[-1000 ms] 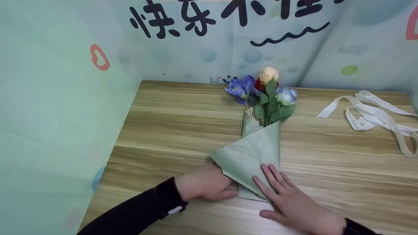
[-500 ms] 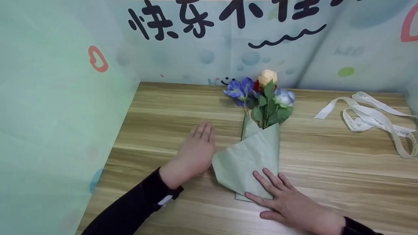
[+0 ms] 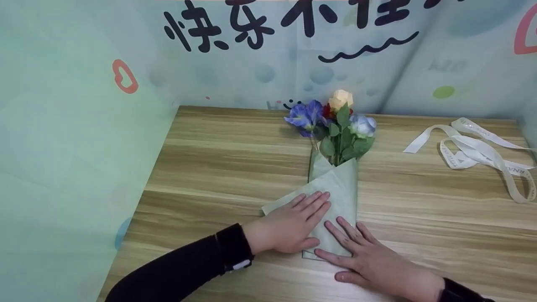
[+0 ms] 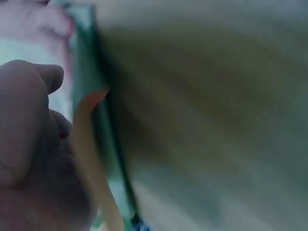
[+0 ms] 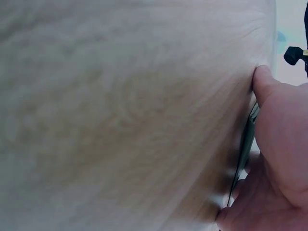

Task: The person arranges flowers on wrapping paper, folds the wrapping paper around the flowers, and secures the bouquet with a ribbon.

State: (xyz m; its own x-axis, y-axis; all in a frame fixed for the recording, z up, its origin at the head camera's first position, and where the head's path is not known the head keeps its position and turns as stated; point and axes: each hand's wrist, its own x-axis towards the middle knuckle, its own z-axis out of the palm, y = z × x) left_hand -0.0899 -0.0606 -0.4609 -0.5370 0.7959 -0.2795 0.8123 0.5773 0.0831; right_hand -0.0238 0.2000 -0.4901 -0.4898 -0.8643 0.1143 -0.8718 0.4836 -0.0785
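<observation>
A bouquet of artificial-looking flowers (image 3: 342, 126), blue, cream, red and pale blue with green leaves, lies on the table, its stems inside pale green wrapping paper (image 3: 342, 180). My left hand (image 3: 293, 222) rests flat on the folded-over paper, fingers straight and pointing up to the right. Lower right, my right hand (image 3: 365, 256) presses the paper's bottom part with spread fingers, its thumb on the table. A corner of the flap sticks out left beyond my left hand. In the left wrist view the paper (image 4: 86, 62) is blurred beside the hand (image 4: 29, 130).
A loose white printed ribbon (image 3: 478, 142) lies curled at the table's right. The wood-grain table (image 3: 209, 167) meets a pale printed backdrop (image 3: 235, 75) at its back and left.
My left hand came out from under the paper flap, moved left onto the table, then came back right onto the flap's top. My right hand's fingers shifted slightly left and stayed on the paper.
</observation>
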